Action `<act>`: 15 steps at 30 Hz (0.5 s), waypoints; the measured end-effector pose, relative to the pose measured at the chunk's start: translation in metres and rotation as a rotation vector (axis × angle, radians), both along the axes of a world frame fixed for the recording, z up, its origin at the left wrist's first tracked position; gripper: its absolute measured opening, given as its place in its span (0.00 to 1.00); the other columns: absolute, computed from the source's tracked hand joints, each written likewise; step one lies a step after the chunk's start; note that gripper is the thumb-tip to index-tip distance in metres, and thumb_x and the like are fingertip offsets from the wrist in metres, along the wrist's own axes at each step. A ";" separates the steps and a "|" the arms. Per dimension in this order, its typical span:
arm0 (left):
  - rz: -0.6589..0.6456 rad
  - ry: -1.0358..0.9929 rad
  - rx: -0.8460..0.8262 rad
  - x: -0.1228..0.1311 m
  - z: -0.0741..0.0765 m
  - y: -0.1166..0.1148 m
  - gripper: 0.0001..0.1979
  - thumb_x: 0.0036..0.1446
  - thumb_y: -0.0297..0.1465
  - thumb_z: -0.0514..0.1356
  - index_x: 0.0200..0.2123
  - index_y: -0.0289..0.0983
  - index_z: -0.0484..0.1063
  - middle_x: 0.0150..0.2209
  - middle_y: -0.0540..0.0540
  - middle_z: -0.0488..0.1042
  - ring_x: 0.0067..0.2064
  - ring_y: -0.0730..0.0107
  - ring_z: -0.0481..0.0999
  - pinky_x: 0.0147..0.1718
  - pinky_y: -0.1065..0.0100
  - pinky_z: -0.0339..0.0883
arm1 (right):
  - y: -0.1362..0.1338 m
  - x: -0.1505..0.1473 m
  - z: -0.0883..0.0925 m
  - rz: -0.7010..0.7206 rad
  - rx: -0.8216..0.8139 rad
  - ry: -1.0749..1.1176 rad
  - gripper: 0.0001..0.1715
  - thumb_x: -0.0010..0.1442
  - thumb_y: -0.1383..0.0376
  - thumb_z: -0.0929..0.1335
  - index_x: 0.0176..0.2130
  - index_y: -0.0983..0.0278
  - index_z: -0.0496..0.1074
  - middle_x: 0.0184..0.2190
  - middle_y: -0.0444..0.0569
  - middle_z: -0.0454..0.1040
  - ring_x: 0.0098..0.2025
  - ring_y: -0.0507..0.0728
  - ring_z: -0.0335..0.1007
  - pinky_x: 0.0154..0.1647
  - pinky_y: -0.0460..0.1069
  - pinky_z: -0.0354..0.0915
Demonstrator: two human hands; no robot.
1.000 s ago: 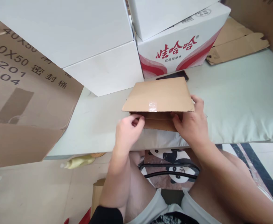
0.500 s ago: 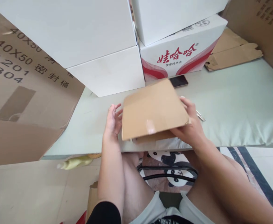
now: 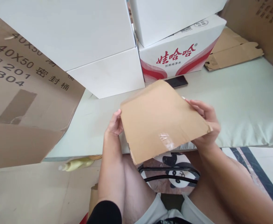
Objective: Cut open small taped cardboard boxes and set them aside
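Note:
A brown piece of cardboard is held up over the front edge of the pale green surface, tilted, with a strip of clear tape near its lower edge. My left hand grips its left edge, thumb at the rim and the other fingers partly hidden behind. My right hand holds the right side, fingers bent around the edge near the lower right corner. Whether the cardboard is a flat sheet or part of a folded box I cannot tell.
A black phone lies behind the cardboard. White boxes and a red-and-white water carton stand at the back. A large brown carton is at left, flattened cardboard at back right. A yellowish bottle lies below the edge.
The cardboard has come nearer to me and tipped, showing more of its face. My left hand has closed on its left edge; my right hand has moved right with it.

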State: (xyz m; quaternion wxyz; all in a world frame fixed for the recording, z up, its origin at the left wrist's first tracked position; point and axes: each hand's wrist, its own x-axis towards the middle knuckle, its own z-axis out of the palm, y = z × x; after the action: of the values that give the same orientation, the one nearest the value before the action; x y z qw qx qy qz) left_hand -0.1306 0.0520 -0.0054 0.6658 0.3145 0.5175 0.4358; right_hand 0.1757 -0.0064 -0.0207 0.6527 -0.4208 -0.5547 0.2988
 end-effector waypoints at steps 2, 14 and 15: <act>-0.016 -0.011 -0.013 0.003 -0.001 0.000 0.34 0.39 0.56 0.70 0.43 0.37 0.78 0.41 0.38 0.82 0.47 0.46 0.82 0.41 0.55 0.78 | -0.001 0.003 0.000 -0.136 0.036 -0.104 0.26 0.64 0.48 0.66 0.58 0.49 0.71 0.59 0.54 0.76 0.60 0.70 0.74 0.51 0.67 0.74; 0.079 -0.221 0.027 0.023 0.014 -0.007 0.30 0.51 0.54 0.65 0.50 0.39 0.76 0.44 0.43 0.83 0.55 0.46 0.79 0.50 0.54 0.76 | 0.012 0.001 -0.004 -0.155 0.599 -0.419 0.10 0.55 0.70 0.75 0.31 0.59 0.71 0.63 0.46 0.70 0.63 0.65 0.72 0.62 0.64 0.74; 0.115 -0.231 0.038 0.022 0.014 -0.007 0.30 0.52 0.54 0.64 0.50 0.39 0.76 0.43 0.44 0.83 0.53 0.47 0.80 0.48 0.55 0.76 | 0.012 0.002 -0.001 -0.198 0.566 -0.458 0.09 0.56 0.70 0.74 0.32 0.58 0.72 0.62 0.47 0.71 0.62 0.66 0.73 0.59 0.65 0.75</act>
State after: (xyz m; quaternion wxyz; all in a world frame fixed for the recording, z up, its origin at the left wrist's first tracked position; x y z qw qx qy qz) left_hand -0.1085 0.0448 0.0089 0.6890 0.2445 0.4462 0.5162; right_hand 0.1780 0.0056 -0.0219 0.6280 -0.3312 -0.7035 -0.0325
